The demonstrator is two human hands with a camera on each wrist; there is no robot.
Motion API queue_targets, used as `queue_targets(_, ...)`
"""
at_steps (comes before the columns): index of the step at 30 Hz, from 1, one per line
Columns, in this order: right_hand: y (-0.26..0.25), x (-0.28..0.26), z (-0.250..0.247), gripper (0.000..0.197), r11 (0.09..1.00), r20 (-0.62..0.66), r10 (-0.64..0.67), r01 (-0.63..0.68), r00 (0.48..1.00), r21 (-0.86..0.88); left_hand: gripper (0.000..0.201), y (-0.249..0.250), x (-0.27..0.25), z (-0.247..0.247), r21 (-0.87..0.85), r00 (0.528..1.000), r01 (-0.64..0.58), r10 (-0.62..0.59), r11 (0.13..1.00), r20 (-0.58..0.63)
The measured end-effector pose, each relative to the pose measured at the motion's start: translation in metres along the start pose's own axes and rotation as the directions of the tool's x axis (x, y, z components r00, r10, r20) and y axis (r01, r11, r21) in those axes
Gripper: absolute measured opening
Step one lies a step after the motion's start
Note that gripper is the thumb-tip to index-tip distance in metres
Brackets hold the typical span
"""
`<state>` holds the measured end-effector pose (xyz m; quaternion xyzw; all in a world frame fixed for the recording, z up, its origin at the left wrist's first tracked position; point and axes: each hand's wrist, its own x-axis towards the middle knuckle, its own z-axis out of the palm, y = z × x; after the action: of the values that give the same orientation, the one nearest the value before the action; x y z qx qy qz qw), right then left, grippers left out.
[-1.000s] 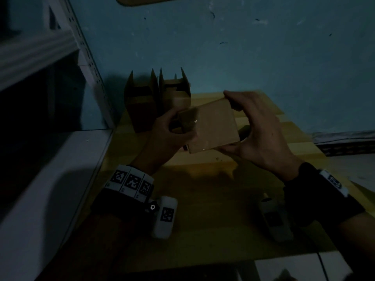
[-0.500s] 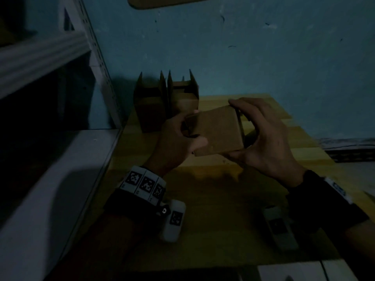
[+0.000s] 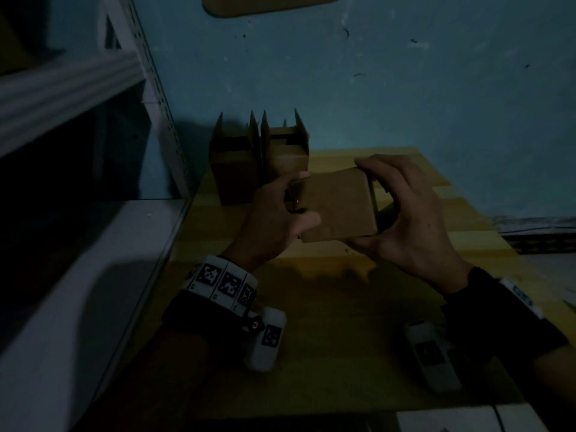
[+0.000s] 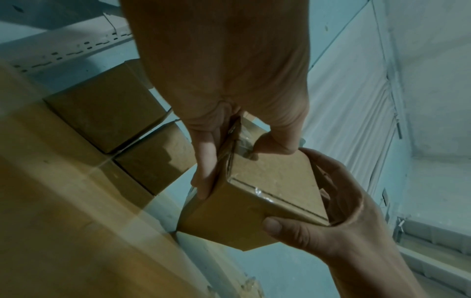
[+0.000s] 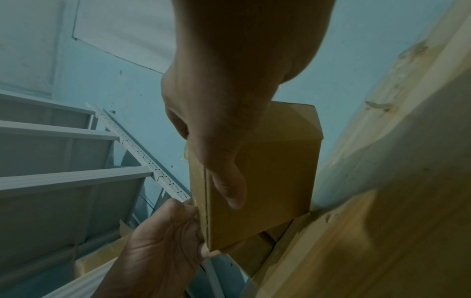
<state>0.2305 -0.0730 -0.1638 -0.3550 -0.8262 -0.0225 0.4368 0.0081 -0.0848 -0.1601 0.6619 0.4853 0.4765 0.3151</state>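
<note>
Brown cardboard box, pale yellow wooden table, teal wall, black-and-white checkered wristband.

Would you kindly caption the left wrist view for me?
Left hand pinches the flap of a cardboard box, cradled by the right hand.

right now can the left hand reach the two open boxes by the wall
Probably yes: the open boxes stand just behind the left hand, nothing between, but its grip is on the held box and must let go first.

Wears a white marker band with black square codes over a black left cuff, with a white camera pod beneath. Shows a black right cuff and white strap.
</note>
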Motion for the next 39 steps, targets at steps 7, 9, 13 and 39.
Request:
queue_targets(7, 0.002, -0.001, 0.0, 0.098, 0.999, 0.013, 0.036, -0.036, 0.999, 0.015, 0.06, 0.0, 0.001, -0.007, -0.035, 1.0, 0.005, -0.004, 0.999, 0.03)
queue_targets(9, 0.002, -0.001, 0.0, 0.099, 0.998, 0.011, 0.048, -0.048, 0.999, 0.034, 0.055, 0.001, 0.0, -0.009, -0.111, 0.999, 0.028, -0.023, 0.993, 0.043)
queue_targets(13, 0.003, -0.002, 0.002, 0.1, 0.998, 0.009, 0.046, -0.047, 0.999, 0.046, 0.086, 0.004, -0.002, -0.004, -0.007, 1.0, 0.003, -0.003, 1.0, -0.031)
queue_targets(39, 0.003, -0.002, 0.004, 0.099, 0.997, -0.028, 0.055, -0.053, 0.998, 0.06, 0.025, 0.015, 0.0, -0.002, -0.181, 0.992, 0.108, -0.117, 0.978, -0.039)
